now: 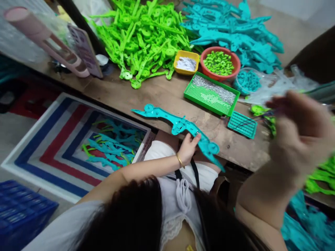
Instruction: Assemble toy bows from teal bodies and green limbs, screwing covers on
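My left hand (187,149) is closed on the lower right half of a long teal plastic part (179,126), its thumb on the upper face. The part has a curved body, round discs near both ends and pointed tips. It lies partly over the table's front edge. Up at the right, nearer the camera, my right hand (300,132) is blurred, with its fingers curled together. Thin dark wires (247,122) trail leftward from its fingertips, across a small teal slotted tray (242,124). The far ends of the wires are hard to make out.
Heaps of lime green parts (146,35) and teal parts (235,31) cover the back. Before them stand a yellow dish (186,71), a red bowl (237,66) and a green tray (209,104) of small metal pieces. A striped-lined crate (60,139) sits lower left.
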Demonstrator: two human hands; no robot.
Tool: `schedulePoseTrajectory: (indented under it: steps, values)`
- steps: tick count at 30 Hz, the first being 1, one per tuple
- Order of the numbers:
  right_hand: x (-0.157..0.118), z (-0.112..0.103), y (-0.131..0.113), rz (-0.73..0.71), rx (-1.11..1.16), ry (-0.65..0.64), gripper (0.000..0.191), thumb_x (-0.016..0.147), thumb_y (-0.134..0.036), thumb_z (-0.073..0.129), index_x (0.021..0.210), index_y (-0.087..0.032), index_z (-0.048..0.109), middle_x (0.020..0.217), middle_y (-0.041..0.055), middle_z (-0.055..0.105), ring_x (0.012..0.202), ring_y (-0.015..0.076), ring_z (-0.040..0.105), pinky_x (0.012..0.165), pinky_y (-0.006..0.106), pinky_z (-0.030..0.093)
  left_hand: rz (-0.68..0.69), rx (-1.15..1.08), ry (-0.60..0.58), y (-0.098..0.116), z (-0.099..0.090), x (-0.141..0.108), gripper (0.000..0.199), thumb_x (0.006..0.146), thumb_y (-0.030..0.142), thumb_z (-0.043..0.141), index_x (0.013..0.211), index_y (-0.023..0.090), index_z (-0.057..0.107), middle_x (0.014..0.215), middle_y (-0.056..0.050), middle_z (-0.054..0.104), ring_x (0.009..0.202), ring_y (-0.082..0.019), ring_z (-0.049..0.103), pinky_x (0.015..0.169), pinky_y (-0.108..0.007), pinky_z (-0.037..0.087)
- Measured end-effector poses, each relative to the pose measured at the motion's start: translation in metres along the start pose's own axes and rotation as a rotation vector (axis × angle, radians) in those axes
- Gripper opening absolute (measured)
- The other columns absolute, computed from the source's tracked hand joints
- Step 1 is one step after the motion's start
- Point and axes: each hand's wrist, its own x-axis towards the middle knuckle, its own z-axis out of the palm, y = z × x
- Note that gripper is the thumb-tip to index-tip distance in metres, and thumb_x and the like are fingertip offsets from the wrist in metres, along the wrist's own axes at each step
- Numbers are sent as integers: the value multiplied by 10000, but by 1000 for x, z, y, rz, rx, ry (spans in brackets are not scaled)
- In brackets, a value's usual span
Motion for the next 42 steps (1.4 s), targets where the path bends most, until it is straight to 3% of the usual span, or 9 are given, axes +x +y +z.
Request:
schedulePoseTrajectory:
  steps: [2,5,9,15,21,27,34,38,42]
  values:
    - [11,41,6,-158,105,74,297,875,-241,631,1145,-334,708,1120,25,708,1081,242,674,988,441,538,-131,24,-150,2,8,0,475,622,514,837,840,171,590,826,-27,669,764,-148,651,765,-309,552]
    - [9,65,25,-77,186,22,129,888,-273,633,997,-287,702,894,3,713,773,149,698,776,338,591,-272,204,-346,24,2,-4,409,631,484,837,775,135,682,756,-80,691,611,-140,628,615,-283,534]
    - [-19,75,62,66,224,-75,252,893,-311,633,1134,-303,560,918,5,699,710,130,674,589,255,554,113,297,-184,61,-5,4,385,757,533,726,878,168,738,901,-59,720,778,-137,646,673,-227,513]
    - [-43,83,96,74,-304,-386,139,934,-283,525,1049,-258,599,983,47,723,800,186,689,705,312,516,64,99,-204,86,2,33,313,766,418,747,898,137,711,685,-9,660,664,-115,618,675,-240,495]
    - [-30,61,97,99,-523,-423,175,927,-231,496,992,-235,658,961,52,734,839,207,680,755,332,501,-21,135,-253,91,-17,37,353,759,395,769,968,124,686,799,-44,707,756,-155,673,742,-287,538]
    - [3,83,83,-100,-285,-196,271,947,-319,495,1159,-210,623,1214,102,653,1156,219,589,994,391,461,-78,260,-565,88,-23,30,377,829,461,700,1020,136,686,830,-62,709,787,-172,676,778,-308,546]
    - [14,88,74,0,-99,-463,194,885,-378,622,856,-187,630,897,27,655,875,154,611,842,324,495,174,888,-696,101,-34,35,449,913,566,523,849,160,704,842,-43,690,824,-181,630,792,-314,511]
    - [11,56,70,34,-63,-291,156,910,-355,582,856,-209,587,881,23,663,854,151,642,808,322,517,204,865,-682,112,-30,38,477,922,587,486,981,171,713,898,-68,722,866,-194,666,843,-341,519]
    - [7,-33,79,-11,-226,509,93,887,-360,603,901,-273,572,764,17,616,692,172,631,683,340,526,268,462,-285,120,-30,54,535,854,649,554,981,147,688,796,-74,729,748,-171,694,719,-296,551]
